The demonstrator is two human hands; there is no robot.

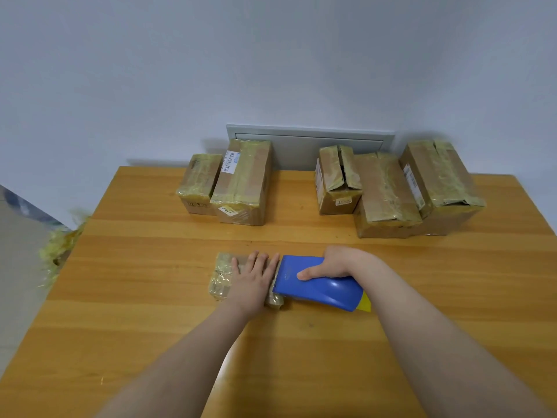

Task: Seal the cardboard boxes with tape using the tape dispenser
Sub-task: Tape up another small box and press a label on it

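On the desk's (144, 327) middle, left hand (253, 277): laid flat on the small box (221, 276), fingers (262, 260) straight and a little spread, pressing its top down.
Right hand (334, 263): wrapped round the tape dispenser (319, 286), fingers curled over its far side where I can't see the tips, thumb (310, 274) lying along the blue shell.
Tape dispenser: just right of the small box, its mouth touching the box's right end, its yellow tail pointing toward the desk's right edge.
Small box: glossy with tape on the part showing left of my hand; whether the strip is cut from the roll I cannot tell.
Done, as I judge it: this box is nearly sealed, and the back-left pair (241, 182) looks taped over its seams.
Left, as I judge it: the small back-right box (337, 179) gapes along its top flaps and the tall back-right box (440, 176) shows a split too, so both likely want a fresh strip; the middle back-right box (385, 194) looks covered.
Around: crumpled tape scraps (57, 248) hang off the desk's left edge; a grey wall panel (307, 143) sits behind the back edge.
In the way: my own left fingers lie right beside the dispenser's mouth, so I'd mind them when cutting.
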